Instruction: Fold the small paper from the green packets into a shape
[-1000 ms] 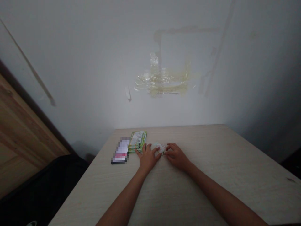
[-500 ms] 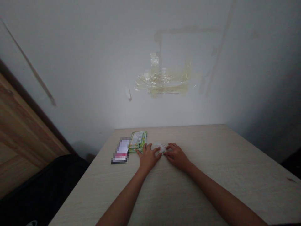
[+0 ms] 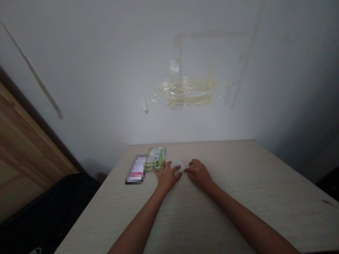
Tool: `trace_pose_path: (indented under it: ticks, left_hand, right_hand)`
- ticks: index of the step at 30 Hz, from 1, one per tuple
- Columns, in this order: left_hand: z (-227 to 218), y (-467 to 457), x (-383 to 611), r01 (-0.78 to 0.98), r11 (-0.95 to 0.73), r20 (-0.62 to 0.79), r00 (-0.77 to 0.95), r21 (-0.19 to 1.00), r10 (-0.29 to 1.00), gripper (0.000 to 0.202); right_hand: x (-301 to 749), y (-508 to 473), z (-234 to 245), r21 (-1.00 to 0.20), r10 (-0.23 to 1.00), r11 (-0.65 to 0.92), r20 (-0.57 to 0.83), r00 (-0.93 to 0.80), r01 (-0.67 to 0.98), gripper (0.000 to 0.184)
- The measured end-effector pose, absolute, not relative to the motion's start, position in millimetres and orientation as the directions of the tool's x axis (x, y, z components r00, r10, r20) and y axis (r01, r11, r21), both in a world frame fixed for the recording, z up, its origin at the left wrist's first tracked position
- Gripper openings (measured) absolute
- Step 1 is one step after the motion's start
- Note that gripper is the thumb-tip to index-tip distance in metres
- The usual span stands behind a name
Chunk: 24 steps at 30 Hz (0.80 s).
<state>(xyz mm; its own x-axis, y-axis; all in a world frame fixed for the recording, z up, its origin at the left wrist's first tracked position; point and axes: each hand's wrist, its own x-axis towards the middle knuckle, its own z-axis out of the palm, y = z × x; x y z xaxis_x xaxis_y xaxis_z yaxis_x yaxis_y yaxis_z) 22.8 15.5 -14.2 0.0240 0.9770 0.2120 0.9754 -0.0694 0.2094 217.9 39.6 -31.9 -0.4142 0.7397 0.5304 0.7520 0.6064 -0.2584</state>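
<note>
A small whitish plastic packet (image 3: pixel 180 164) with green at its edge lies flat on the table. My left hand (image 3: pixel 167 175) rests on its left side, fingers spread, the thumb and a finger pressing the packet down. At the packet's right edge is my right hand (image 3: pixel 199 173), its fingers curled and its thumb and index fingertips pinched together on that edge. Just beyond my left fingers sits a stack of green-and-white packets (image 3: pixel 155 157); my left fingertips are close to its lower right corner. My hands cover part of the small packet.
A phone (image 3: pixel 136 170) with a blurred-out screen lies left of the stack on the pale wooden table (image 3: pixel 238 211). Behind the table rises a white wall (image 3: pixel 119 70) with clear tape stuck on it. A dark bag (image 3: pixel 53 204) and a wooden panel (image 3: pixel 16 148) are at the left.
My right hand has shifted very slightly up and to the right at the packet's edge. My left hand and the stack have stayed in place.
</note>
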Motion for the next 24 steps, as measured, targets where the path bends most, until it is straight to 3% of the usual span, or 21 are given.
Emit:
trace_pose_path:
  ticks: [11,24]
  left_hand:
    - [-14.2,14.0,23.0,0.973,-0.083,0.236,0.030,0.214,0.971,0.042]
    - [-14.8,13.4,24.6,0.978,-0.079,0.246,0.029,0.195,0.969,0.041]
  right_hand:
    - [220.1,40.6,-35.1,-0.268,0.662,0.699,0.593,-0.458,0.663,0.021]
    - [220.1,35.9,-29.6,-0.171,0.577,0.772,0.593,-0.562,0.612,0.023]
